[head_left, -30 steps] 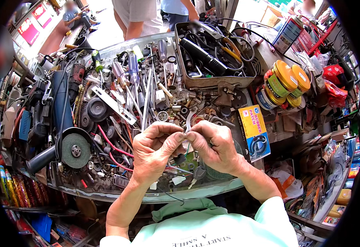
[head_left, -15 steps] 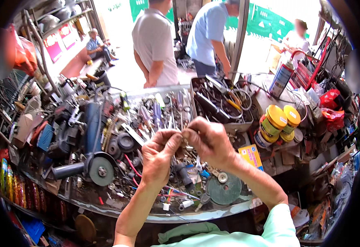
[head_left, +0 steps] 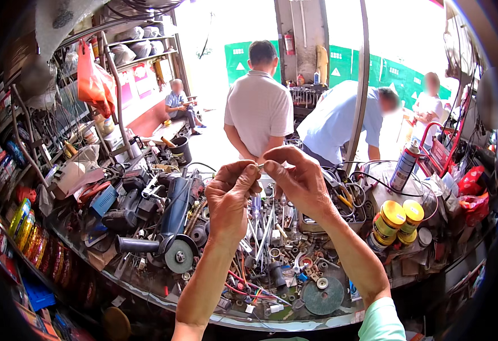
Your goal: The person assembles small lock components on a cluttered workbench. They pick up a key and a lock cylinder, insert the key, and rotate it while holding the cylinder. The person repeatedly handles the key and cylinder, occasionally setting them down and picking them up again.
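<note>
Both my hands are raised in front of me above a cluttered workbench [head_left: 146, 287]. My left hand [head_left: 230, 196] and my right hand [head_left: 295, 179] pinch a small metal part [head_left: 260, 166] between their fingertips, held where the two hands meet. The part is tiny and mostly hidden by my fingers, so its shape is unclear. Below my hands lie several screwdrivers, bits and loose metal fittings [head_left: 271, 233].
An angle grinder [head_left: 169, 233] lies left of centre, a grinding disc [head_left: 323, 295] near the front edge. A spray can [head_left: 403, 165] and yellow-lidded tins [head_left: 399, 219] stand right. Two people [head_left: 258, 108] stand beyond the bench; another sits at the back left.
My hands have lifted higher off the bench with the small part between them, and my view has tilted up, showing more of the people and street beyond.
</note>
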`<state>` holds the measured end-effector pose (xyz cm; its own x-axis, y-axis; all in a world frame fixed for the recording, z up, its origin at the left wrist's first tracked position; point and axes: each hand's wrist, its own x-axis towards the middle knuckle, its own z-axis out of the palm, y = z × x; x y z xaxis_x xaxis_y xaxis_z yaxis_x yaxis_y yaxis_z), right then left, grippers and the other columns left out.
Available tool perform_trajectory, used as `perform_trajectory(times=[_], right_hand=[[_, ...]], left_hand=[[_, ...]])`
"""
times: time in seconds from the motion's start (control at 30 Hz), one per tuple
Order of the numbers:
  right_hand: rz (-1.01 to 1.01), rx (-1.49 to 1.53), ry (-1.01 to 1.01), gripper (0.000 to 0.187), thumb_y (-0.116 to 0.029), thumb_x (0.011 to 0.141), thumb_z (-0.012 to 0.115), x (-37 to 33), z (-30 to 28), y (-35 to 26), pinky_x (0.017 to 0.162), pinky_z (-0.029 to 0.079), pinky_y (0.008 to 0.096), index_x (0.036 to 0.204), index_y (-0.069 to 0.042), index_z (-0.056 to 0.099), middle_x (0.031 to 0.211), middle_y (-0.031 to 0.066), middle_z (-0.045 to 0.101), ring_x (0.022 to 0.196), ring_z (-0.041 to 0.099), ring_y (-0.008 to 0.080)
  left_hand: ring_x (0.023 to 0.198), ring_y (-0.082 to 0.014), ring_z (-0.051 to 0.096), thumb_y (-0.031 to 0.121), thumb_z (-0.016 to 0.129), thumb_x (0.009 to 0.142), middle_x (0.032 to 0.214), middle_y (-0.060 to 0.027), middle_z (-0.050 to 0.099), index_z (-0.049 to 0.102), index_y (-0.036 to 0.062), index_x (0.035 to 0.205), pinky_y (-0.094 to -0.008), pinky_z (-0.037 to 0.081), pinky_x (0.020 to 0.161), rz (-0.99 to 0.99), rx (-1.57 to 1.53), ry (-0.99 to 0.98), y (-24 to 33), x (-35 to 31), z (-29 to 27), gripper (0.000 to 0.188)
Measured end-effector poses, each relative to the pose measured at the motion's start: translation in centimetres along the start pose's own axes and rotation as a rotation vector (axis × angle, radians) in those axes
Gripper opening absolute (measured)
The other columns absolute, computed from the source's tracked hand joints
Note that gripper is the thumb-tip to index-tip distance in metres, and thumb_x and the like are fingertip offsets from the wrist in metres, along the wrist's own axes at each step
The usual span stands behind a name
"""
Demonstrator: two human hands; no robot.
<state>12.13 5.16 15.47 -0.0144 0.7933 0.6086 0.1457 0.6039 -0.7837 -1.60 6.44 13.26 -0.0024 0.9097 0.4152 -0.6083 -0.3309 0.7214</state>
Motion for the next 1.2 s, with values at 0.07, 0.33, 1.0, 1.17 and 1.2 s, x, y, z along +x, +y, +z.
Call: perform_trajectory(times=[0.07,0.33,1.0,1.17,1.2], right_hand=[[-0.169,-0.13,0.005,0.033,-0.03,0.096,0.052,0.2,-0.1,0.9,0.047,0.041,0.0287,0.088,0.001,0.061,0.057,0.0086,0.056,0.053,0.057,0.0138],[0.159,0.001,-0.127,0.042,-0.034,0.097,0.048,0.7,-0.4,0.0,0.048,0.039,0.0304,0.073,0.0,0.055,0.057,0.0045,0.053,0.052,0.048,0.0103],[-0.304,-0.274,-0.058,0.024,-0.018,0.097,0.049,-2.2,-3.9,-0.1,0.048,0.041,0.0379,0.085,0.002,0.057,0.059,0.0115,0.056,0.051,0.056,0.0224],[-0.302,-0.424,0.045,0.028,-0.021,0.096,0.048,-3.6,-6.5,-0.8,0.052,0.043,0.0435,0.079,0.001,0.053,0.063,0.0192,0.056,0.06,0.058,0.0388],[-0.278,-0.408,0.064,0.029,-0.021,0.097,0.047,-3.9,-7.0,-0.7,0.052,0.043,0.0433,0.079,0.001,0.053,0.063,0.0194,0.056,0.06,0.057,0.0387]], left_hand=[[0.062,-0.0087,0.058,0.006,0.066,0.086,0.078,-0.0048,0.066,0.063,-0.0007,0.096,-0.0209,0.046,0.057,0.009,0.034,-0.005,-0.1,-0.3,0.2,0.012],[0.064,-0.0066,0.059,0.006,0.066,0.087,0.078,-0.0018,0.065,0.064,0.0003,0.094,-0.0195,0.047,0.056,0.271,0.426,0.049,1.0,-1.9,1.2,0.009],[0.045,-0.001,0.037,0.027,0.053,0.097,0.058,0.0056,0.049,0.062,0.0048,0.085,-0.0203,0.026,0.039,0.169,0.58,-0.135,-0.3,-2.9,3.4,0.027],[0.053,-0.0056,0.047,0.021,0.061,0.091,0.076,-0.001,0.057,0.056,0.0019,0.1,-0.0196,0.037,0.05,0.195,0.289,-0.185,-3.0,-2.9,6.2,0.022],[0.057,-0.0064,0.049,0.016,0.064,0.089,0.082,-0.0022,0.058,0.054,0.0017,0.102,-0.0195,0.038,0.053,0.286,0.319,-0.244,-3.4,-3.0,6.6,0.023]])
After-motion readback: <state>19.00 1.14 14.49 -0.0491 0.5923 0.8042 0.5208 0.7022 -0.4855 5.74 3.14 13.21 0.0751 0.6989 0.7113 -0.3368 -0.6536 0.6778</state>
